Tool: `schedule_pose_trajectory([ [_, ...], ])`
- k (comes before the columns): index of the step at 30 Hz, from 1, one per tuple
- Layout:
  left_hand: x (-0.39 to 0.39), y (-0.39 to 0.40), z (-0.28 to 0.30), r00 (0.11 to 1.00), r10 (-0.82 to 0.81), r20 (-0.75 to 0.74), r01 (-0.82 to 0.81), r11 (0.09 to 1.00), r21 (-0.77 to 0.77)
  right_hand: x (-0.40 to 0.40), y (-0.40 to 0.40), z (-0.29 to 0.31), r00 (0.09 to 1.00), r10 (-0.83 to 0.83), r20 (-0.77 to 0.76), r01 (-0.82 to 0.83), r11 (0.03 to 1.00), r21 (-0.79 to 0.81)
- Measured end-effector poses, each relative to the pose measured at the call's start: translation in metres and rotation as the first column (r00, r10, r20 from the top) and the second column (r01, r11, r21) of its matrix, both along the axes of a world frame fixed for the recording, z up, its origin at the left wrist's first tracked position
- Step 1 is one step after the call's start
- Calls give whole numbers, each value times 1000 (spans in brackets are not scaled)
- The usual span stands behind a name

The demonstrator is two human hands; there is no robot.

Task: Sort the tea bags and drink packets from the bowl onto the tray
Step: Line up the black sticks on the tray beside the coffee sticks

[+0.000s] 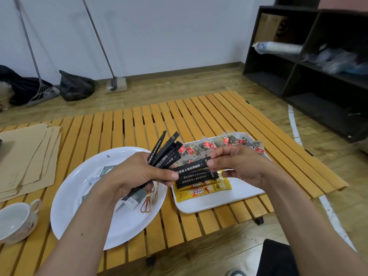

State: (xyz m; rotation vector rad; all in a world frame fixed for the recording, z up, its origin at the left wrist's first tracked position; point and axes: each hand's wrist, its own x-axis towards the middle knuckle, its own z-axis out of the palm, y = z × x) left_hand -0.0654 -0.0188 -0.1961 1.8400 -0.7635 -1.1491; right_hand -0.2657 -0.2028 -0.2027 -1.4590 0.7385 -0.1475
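Note:
My left hand point(137, 174) grips a fan of several black drink sticks point(165, 152) above the wide white bowl point(67, 198). My right hand point(235, 166) pinches one black stick point(191, 166) by its right end, held level over the white tray point(209, 204); the left thumb touches its other end. Further black sticks point(196, 177) lie just below it. On the tray sit yellow Nescafe packets point(199, 193) at the front and a row of clear tea bags with red tags point(225, 143) at the back. Grey-green packets point(105, 171) and red rubber bands point(147, 202) remain in the bowl.
A slatted wooden table point(139, 124) carries everything. Brown paper envelopes point(25, 156) lie at the left, a white cup on a saucer point(16, 220) at the front left. A dark shelf unit point(310, 62) stands at the right; mops and black bags lean by the wall.

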Motion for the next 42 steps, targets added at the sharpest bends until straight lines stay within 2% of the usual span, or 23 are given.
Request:
schedule_pose_trajectory([
  [5,-3,-3,2,999,-31,14,30,999,28,-2,-5,-1,997,37,-62,-38,999,-11],
  [15,6,-2,-7,989,138,57,-139,990,9,-14,-21,-10,939,-34,-342,1,995,-97],
  [20,0,-7,-6,985,165,-47,-165,986,-1,-5,-17,-19,893,-99,-439,10,980,-200],
  [27,-4,-6,-3,990,100,-98,-96,994,45,0,-16,-22,844,-119,-522,-28,964,-265],
  [31,-5,-6,-3,990,44,-137,-40,999,30,-2,-13,-14,874,-160,-459,-7,940,-340],
  [34,-4,-6,-3,984,-29,-177,35,999,36,1,-1,-7,971,-150,-186,69,922,-382],
  [37,-7,-7,-1,975,-121,-184,131,991,39,10,17,0,998,-44,52,57,956,-289],
  [39,-11,-7,0,974,-152,-166,160,986,37,16,24,3,997,14,75,5,969,-247],
  [42,-15,-8,0,970,-187,-156,192,981,18,19,27,-1,995,91,31,-82,973,-217],
])
